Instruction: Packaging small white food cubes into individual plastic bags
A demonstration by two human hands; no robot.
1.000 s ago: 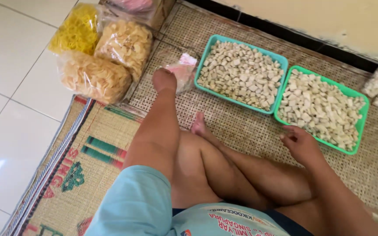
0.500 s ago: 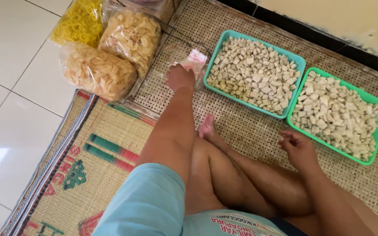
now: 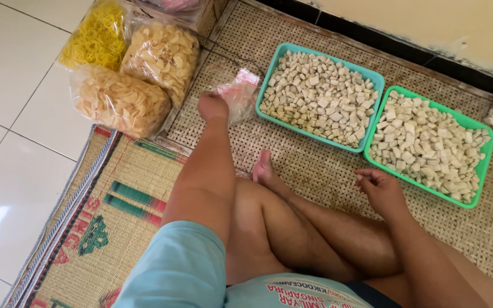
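Nearest the camera, crossed bare legs are seen, with one foot [image 3: 263, 168] resting on the woven mat [image 3: 315, 228]. A printed mat [image 3: 104, 228] lies to the left of it, and the tile floor [image 3: 18, 114] beyond that.

The right hand [image 3: 379, 185] is held low over the woven mat, just beside the near rim of the green tray [image 3: 457, 118]. Its fingers are loosely curled and nothing is seen in it.

The left hand [image 3: 212, 106] is stretched forward, knuckles up, and is touching a small clear plastic packet [image 3: 238, 91] with pink print. The fingers are hidden from this side, so it cannot be told whether the packet is gripped or only touched. The packet lies on the woven mat, just left of the teal tray [image 3: 267, 85].

Both trays are filled with pale cut cubes [image 3: 320, 97], and they sit side by side, touching.

Step judged: a reach to the packet, grasp not confirmed. Any lift would call for a firm pinch on the thin film, kept clear of the teal tray's rim.

Further left, two bags of pale crackers [image 3: 121, 102] and a bag of yellow crackers [image 3: 95, 37] are stacked at the mat's edge.
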